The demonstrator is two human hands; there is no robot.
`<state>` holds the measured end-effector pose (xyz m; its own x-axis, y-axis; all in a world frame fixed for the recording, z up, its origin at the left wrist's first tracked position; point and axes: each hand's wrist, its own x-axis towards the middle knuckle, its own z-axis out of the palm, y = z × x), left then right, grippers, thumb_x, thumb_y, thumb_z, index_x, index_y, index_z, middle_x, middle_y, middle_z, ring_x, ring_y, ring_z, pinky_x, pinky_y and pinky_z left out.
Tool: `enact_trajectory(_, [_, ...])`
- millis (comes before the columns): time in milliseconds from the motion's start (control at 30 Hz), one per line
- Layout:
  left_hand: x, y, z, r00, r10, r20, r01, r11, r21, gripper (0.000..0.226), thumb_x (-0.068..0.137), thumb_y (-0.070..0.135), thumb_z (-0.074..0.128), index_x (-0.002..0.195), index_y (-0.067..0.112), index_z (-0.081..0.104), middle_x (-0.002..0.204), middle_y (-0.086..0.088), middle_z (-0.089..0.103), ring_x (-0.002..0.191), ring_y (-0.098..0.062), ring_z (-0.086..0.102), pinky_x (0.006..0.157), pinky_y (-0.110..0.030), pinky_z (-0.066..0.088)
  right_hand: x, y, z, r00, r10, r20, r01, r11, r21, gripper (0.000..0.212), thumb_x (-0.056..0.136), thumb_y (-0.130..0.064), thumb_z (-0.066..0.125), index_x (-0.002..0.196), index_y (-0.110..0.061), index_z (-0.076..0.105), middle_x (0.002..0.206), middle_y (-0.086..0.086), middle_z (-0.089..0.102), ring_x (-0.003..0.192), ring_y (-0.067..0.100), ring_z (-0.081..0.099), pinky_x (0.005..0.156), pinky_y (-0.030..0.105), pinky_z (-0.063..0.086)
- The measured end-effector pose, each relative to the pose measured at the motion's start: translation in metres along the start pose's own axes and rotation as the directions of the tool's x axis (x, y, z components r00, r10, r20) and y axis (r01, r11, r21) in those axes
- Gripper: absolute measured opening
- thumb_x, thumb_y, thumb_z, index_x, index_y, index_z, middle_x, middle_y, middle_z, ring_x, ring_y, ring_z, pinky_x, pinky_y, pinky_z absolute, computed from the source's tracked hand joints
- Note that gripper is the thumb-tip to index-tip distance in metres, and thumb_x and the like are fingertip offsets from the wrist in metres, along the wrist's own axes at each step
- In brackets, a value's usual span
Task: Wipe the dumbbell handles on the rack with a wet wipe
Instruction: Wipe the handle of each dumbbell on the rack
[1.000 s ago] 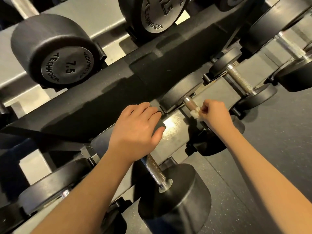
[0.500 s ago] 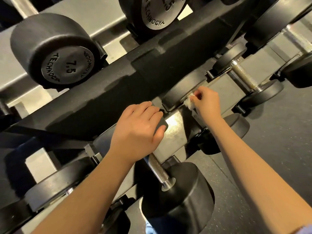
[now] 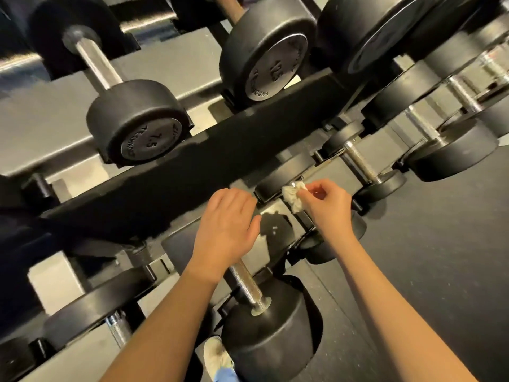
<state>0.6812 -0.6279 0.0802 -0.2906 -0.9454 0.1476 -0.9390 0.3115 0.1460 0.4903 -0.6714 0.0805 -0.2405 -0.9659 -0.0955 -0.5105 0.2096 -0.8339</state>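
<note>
Lately tilted upward, so more of the long black-and-grey steel rack (image 3: 192, 166) to see than a second ago. Has kept the left hand (image 3: 225, 230) where it was: fingers relaxed, gripping nothing, laid over the rack end of the nearest black round-headed dumbbell (image 3: 270, 326), above its knurled steel handle (image 3: 245, 282). Cannot tell what exactly lies under the palm. Has run the right hand (image 3: 327, 202) from mid-handle up to the far end of the small black dumbbell (image 3: 286, 169) next along, pinching the crumpled white wet wipe (image 3: 293, 195) at the fingertips, right against the rear head. No view of that handle itself, hidden beneath hand and wipe. Probably means one full stroke finished there, with the bare handles further right yet to do.

Counting down: one rack, two tiers in view; at least three dumbbells above, at least six below, the far ones blurred; two hands, apart; one wipe.
</note>
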Motion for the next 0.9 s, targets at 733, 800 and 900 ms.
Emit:
enact_trajectory(733, [0.024, -0.23, -0.165, 0.858, -0.484, -0.174, 0.488, 0.873, -0.024, 0.054, 0.098, 0.027, 0.045, 0.146, 0.006, 0.032, 0.155, -0.011, 0.027, 0.143, -0.027, 0.02, 0.117, -0.049, 0.014, 0.013, -0.27, 0.136, 0.941, -0.325, 0.094, 0.317, 0.944, 0.091, 0.018, 0.09, -0.026, 0.063, 0.091, -0.009, 0.065, 0.082, 0.0, 0.064, 0.073, 0.01, 0.058, 0.064, 0.021, 0.042])
enact_trajectory(800, [0.022, -0.251, -0.158, 0.865, -0.493, -0.097, 0.499, 0.866, 0.043, 0.056, 0.099, 0.031, 0.043, 0.147, 0.006, 0.029, 0.156, -0.01, 0.024, 0.144, -0.026, 0.017, 0.117, -0.048, 0.012, 0.014, -0.274, 0.155, 0.946, -0.297, 0.13, 0.297, 0.955, 0.026, 0.015, 0.091, -0.028, 0.061, 0.088, -0.013, 0.061, 0.081, -0.001, 0.062, 0.072, 0.011, 0.057, 0.063, 0.024, 0.04])
enact_trajectory(900, [0.03, -0.266, -0.138, 0.842, -0.539, -0.007, 0.539, 0.841, 0.053, 0.061, 0.101, 0.039, 0.034, 0.151, 0.007, 0.017, 0.16, -0.009, 0.012, 0.147, -0.025, 0.007, 0.119, -0.044, 0.006, 0.021, -0.269, 0.162, 0.955, -0.275, 0.115, 0.272, 0.962, 0.036, 0.015, 0.09, -0.03, 0.063, 0.087, -0.015, 0.061, 0.08, -0.001, 0.063, 0.071, 0.012, 0.058, 0.062, 0.024, 0.043])
